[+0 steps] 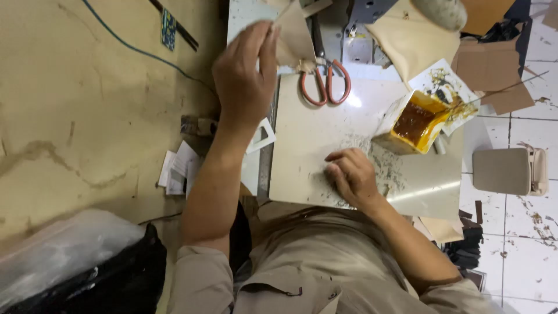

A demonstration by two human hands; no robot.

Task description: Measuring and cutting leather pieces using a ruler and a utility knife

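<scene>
My left hand (244, 75) is raised at the upper middle and pinches a tan piece of leather-like sheet (293, 38) between thumb and fingers. My right hand (351, 174) rests knuckles-down on a white work board (308, 134), with the fingers curled in and nothing visible inside them. Grey scrapings and dust lie on the board around that hand. Orange-handled scissors (325, 84) lie at the board's far edge, just right of the held piece. An open tin of amber glue (415, 122) stands on the board to the right of my right hand.
More tan sheets (410, 38) and brown card (494, 70) lie at the back right, with a glue-stained paper (447, 87) beside the tin. A beige stool (505, 171) stands on the tiled floor. On the left are loose papers (177, 168), a blue cable (139, 49) and a black bag (110, 279).
</scene>
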